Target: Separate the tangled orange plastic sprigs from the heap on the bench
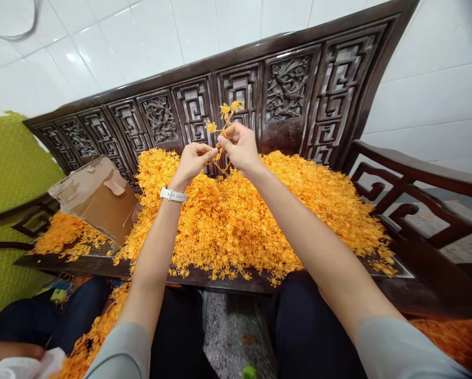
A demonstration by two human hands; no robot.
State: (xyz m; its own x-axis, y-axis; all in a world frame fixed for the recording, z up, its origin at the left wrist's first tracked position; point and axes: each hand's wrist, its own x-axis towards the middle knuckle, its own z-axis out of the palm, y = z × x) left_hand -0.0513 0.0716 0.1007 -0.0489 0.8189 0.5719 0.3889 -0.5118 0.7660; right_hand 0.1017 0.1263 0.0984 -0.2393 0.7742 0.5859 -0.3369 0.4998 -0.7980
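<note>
Both hands are raised in front of the bench back, over a wide heap of small orange plastic pieces [236, 231] with branching ends. Between them is an orange plastic sprig [225, 110] with thin stems and flower-like tips pointing up. My right hand [239, 147] pinches its stem between thumb and fingers. Just left of it and slightly lower, my left hand [196, 160] has thumb and fingertips pressed together on the lower stems. The exact contact points are partly hidden by the fingers. A pale watch strap [173, 195] circles the left wrist.
The heap lies on a dark carved wooden bench [287, 89] with an armrest [421, 168] at right. A torn cardboard box [97, 200] leans at left beside a smaller orange pile [64, 231]. Another person's legs [78, 310] are at lower left, near a green mat [14, 168].
</note>
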